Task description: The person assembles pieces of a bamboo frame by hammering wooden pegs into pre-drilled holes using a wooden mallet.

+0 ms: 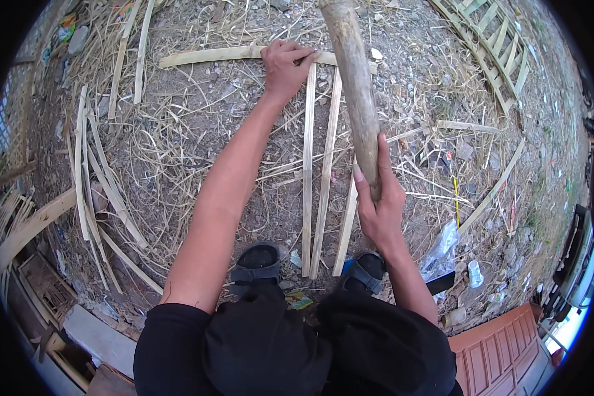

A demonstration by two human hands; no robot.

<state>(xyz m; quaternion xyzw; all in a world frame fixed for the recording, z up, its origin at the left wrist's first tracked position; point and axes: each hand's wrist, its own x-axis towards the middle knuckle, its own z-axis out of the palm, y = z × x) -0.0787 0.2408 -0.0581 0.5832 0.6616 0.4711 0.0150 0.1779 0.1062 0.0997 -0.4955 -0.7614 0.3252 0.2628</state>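
My left hand (287, 69) is closed on a pale bamboo strip (211, 57) that lies crosswise on the ground ahead of me. Close beside that hand, two long slats (308, 165) run from the crosswise strip back toward my feet. A third slat (347, 231) lies to their right, its far part hidden behind the stick. My right hand (384, 214) grips the near end of a thick, round wooden stick (354, 72). The stick slants up and away, passing in front of the crosswise strip's right part; whether they touch I cannot tell.
Loose strips (115, 191) and curly shavings cover the ground at left. A slatted lattice panel (488, 39) lies at the far right. Near my right foot are a clear plastic bag (441, 251) and a white cup (475, 274). Planks (102, 336) sit at the lower left.
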